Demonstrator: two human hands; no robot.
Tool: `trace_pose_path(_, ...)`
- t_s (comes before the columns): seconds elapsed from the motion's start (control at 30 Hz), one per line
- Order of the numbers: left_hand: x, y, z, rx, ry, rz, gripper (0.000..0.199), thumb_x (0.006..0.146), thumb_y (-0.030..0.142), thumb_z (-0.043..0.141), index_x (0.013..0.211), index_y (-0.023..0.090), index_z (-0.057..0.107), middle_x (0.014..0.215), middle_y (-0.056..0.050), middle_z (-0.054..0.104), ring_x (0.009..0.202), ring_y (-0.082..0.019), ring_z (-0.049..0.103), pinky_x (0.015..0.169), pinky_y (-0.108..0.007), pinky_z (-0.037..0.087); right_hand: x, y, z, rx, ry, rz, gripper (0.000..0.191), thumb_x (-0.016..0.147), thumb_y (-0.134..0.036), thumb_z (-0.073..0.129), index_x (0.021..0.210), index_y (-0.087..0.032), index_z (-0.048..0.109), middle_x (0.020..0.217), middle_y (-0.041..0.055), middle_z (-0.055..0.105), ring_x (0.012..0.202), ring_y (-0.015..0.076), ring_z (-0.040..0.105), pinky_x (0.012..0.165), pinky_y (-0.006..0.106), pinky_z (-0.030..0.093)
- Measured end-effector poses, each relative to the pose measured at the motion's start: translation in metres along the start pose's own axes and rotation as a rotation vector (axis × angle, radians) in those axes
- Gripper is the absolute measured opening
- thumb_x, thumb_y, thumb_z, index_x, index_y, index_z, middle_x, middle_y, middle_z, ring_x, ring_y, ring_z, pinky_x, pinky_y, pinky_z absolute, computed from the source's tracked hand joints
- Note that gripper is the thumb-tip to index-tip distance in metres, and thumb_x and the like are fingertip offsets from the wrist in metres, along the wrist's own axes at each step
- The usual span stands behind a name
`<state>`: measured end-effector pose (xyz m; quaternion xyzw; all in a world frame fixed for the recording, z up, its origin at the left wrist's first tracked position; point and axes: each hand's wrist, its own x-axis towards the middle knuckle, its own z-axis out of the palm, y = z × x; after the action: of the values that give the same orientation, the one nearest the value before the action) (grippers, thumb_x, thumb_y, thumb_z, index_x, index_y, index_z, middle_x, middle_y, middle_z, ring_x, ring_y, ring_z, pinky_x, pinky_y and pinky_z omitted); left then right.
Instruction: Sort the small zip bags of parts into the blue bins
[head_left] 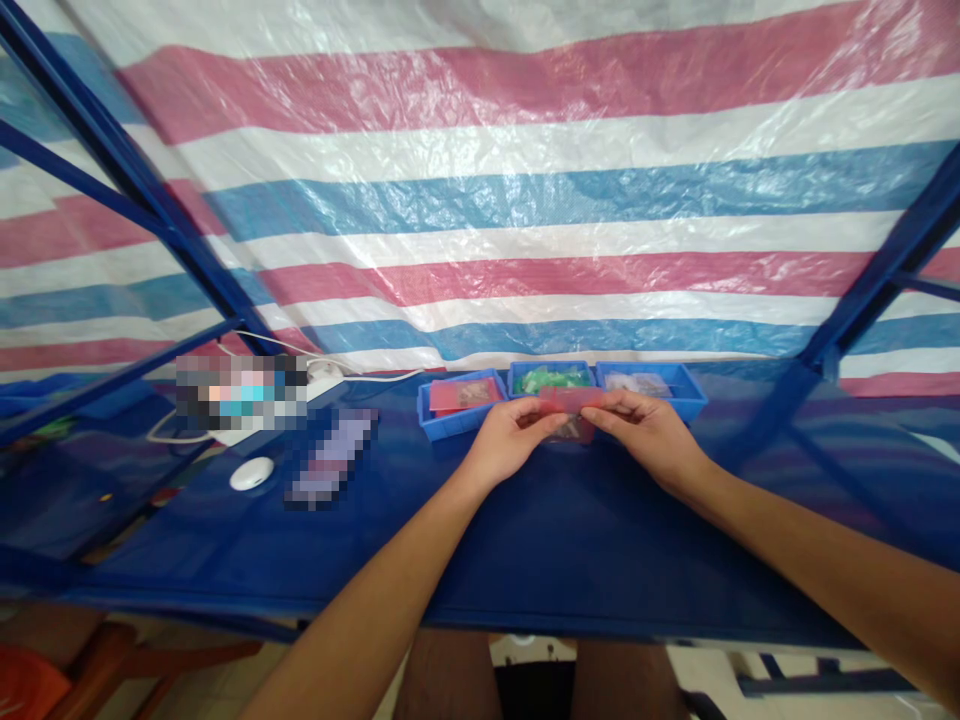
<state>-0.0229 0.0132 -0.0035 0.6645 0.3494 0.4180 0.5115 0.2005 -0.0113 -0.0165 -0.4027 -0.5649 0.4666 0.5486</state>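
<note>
Saw a smooth, glossy table (540, 560); behind the table, noted crinkled, shiny plastic sheeting (525, 200); along the table's far edge, smooth plastic bins (459, 424); over the table, a thin, translucent, plastic-looking packet (570, 401); on the table's left, a smooth, plastic-looking disc (251, 473).

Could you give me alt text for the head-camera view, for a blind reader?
A person's left hand and right hand hold a translucent red packet over a blue table. Beyond it, three blue bins hold red items, green items and whitish items, left to right; a round white object lies farther left, and striped sheeting hangs behind.
</note>
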Motion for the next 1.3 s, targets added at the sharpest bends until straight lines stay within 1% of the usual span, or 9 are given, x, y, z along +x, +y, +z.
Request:
trace_pose_path(0.07,0.0,0.0,-0.001,0.048,0.028,0.031,0.04,0.086,0.048,0.081,0.108,0.014,0.08,0.108,-0.01,0.081,0.095,-0.024,0.075,0.092,-0.034,0.056,0.0,-0.001,0.001,0.006,-0.004,0.003,0.036,0.076,-0.053,0.091,0.094,-0.024,0.079,0.094,0.0042,0.082,0.084,0.0227,0.074,0.089,0.039,0.059)
trace_pose_path(0.2,0.001,-0.002,-0.002,0.07,-0.009,0.041,0.042,0.086,0.046,0.081,0.114,0.015,0.078,0.112,-0.01,0.081,0.099,-0.025,0.075,0.093,-0.034,0.057,0.001,0.0,0.001,-0.024,0.029,0.018,0.039,0.073,-0.055,0.091,0.093,-0.023,0.079,0.096,0.0047,0.082,0.088,0.0239,0.075,0.092,0.041,0.058)
trace_pose_path(0.47,0.001,-0.004,-0.003,0.151,0.041,0.089,0.037,0.09,0.048,0.076,0.106,0.015,0.079,0.105,-0.009,0.081,0.092,-0.023,0.074,0.086,-0.032,0.056,0.003,0.008,-0.001,-0.002,0.029,0.012,0.036,0.077,-0.053,0.089,0.097,-0.025,0.078,0.099,0.0045,0.082,0.093,0.024,0.076,0.096,0.04,0.058)
trace_pose_path(0.57,0.001,-0.003,-0.003,0.159,0.052,0.105,0.036,0.091,0.049,0.075,0.104,0.015,0.079,0.101,-0.008,0.08,0.089,-0.022,0.074,0.083,-0.031,0.056,0.003,0.008,-0.001,0.004,0.037,-0.005,0.036,0.079,-0.053,0.087,0.099,-0.025,0.078,0.101,0.0047,0.083,0.095,0.0248,0.077,0.097,0.042,0.058)
trace_pose_path(0.7,0.002,-0.004,-0.003,0.188,0.081,0.097,0.036,0.089,0.048,0.078,0.102,0.015,0.079,0.101,-0.009,0.081,0.089,-0.022,0.073,0.082,-0.03,0.056,0.003,0.006,-0.001,-0.009,0.0,0.0,0.041,0.077,-0.054,0.089,0.104,-0.026,0.078,0.108,0.0057,0.083,0.102,0.0281,0.077,0.102,0.045,0.058)
trace_pose_path(0.87,0.001,-0.001,-0.004,0.239,0.07,0.098,0.034,0.09,0.048,0.077,0.098,0.016,0.082,0.098,-0.008,0.081,0.086,-0.021,0.073,0.083,-0.03,0.055,0.002,0.004,-0.002,-0.06,0.003,0.014,0.04,0.078,-0.057,0.087,0.1,-0.024,0.08,0.104,0.0067,0.083,0.097,0.0294,0.077,0.098,0.046,0.059)
trace_pose_path(1.07,0.0,0.004,-0.003,0.152,0.06,0.057,0.038,0.088,0.051,0.078,0.102,0.016,0.083,0.099,-0.007,0.082,0.084,-0.021,0.073,0.079,-0.029,0.055,0.003,0.009,-0.004,-0.074,0.017,0.008,0.037,0.08,-0.056,0.086,0.097,-0.024,0.08,0.103,0.0058,0.082,0.097,0.0287,0.076,0.098,0.045,0.058)
trace_pose_path(1.2,0.001,0.003,-0.004,0.167,0.083,0.048,0.039,0.086,0.052,0.079,0.101,0.017,0.084,0.098,-0.007,0.082,0.083,-0.021,0.072,0.078,-0.028,0.054,0.003,0.011,-0.005,-0.072,0.019,-0.008,0.037,0.08,-0.057,0.086,0.096,-0.024,0.078,0.104,0.0059,0.082,0.097,0.0283,0.075,0.097,0.044,0.058)
trace_pose_path(1.3,0.001,0.002,-0.005,0.156,0.131,0.05,0.039,0.084,0.051,0.081,0.1,0.016,0.084,0.097,-0.007,0.083,0.084,-0.021,0.073,0.08,-0.029,0.055,0.002,0.008,-0.003,-0.05,0.033,-0.005,0.04,0.078,-0.059,0.087,0.095,-0.025,0.078,0.102,0.0057,0.082,0.095,0.0281,0.075,0.095,0.044,0.059)
